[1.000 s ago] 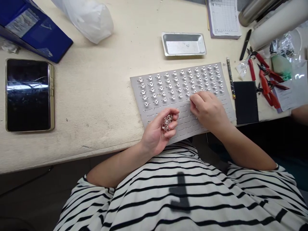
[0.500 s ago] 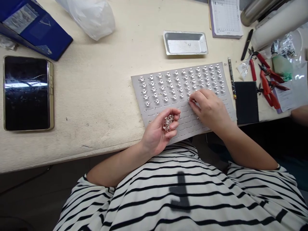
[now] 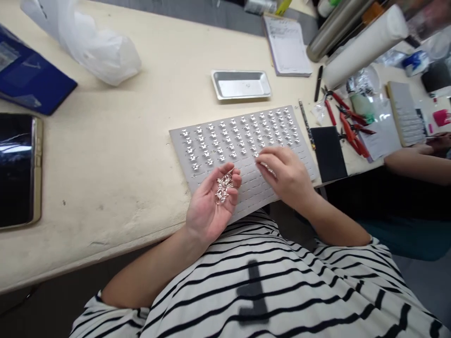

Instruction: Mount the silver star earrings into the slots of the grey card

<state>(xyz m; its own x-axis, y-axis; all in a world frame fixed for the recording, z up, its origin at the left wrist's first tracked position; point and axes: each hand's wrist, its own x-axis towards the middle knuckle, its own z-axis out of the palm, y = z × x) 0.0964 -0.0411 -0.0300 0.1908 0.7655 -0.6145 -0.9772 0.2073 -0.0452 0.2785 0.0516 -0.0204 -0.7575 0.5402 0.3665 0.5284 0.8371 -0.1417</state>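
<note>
My left hand (image 3: 209,206) is cupped palm up over the near edge of a grey slotted card (image 3: 250,192), holding a small heap of silver jewellery findings (image 3: 223,188). My right hand (image 3: 285,177) rests just above the card's lower rows, its fingertips pinching a small shiny silver piece (image 3: 268,169). Rows of star-shaped silver pieces (image 3: 232,136) sit in the card's upper slots. The lower slots show bare, right under both hands.
A steel tray (image 3: 241,84) and a paper pad (image 3: 287,44) lie beyond the card. Red-handled pliers (image 3: 348,124) lie beside a black pad (image 3: 329,152). A tablet (image 3: 16,169) lies at left. A co-worker's forearm (image 3: 416,162) reaches in at right near another card (image 3: 405,112).
The view has swung, so the whole table shifts left and tilts, bringing a co-worker's arm into sight. My right hand now pinches a silver piece, and my left hand lies flatter.
</note>
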